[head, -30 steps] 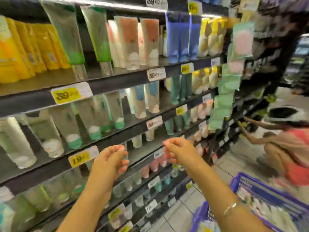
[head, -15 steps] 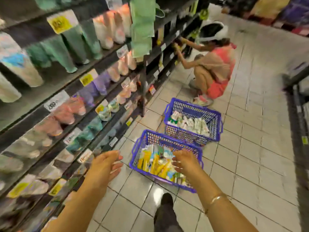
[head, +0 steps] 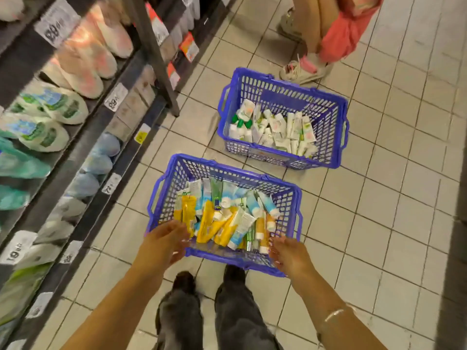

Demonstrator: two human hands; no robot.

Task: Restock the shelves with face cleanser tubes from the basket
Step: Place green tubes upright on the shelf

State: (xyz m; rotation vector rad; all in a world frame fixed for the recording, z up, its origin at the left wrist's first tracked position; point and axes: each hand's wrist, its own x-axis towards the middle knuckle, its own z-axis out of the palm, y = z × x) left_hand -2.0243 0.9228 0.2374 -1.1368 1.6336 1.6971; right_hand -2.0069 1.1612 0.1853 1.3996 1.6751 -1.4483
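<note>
A blue plastic basket stands on the tiled floor right before my feet, filled with several yellow, blue, green and white face cleanser tubes. My left hand hovers over the basket's near left corner, fingers relaxed, holding nothing. My right hand hovers over the near right rim, fingers loosely spread and empty. Dark shelves with rows of tubes and price tags run along the left.
A second blue basket with white and green tubes stands farther ahead on the floor. A crouching person in a pink top is beyond it. My own legs stand just behind the near basket. Tiled floor stretches to the right.
My view swung down from the shelves to the floor. Both hands dropped from shelf height to just above the near basket's front rim, still empty.
</note>
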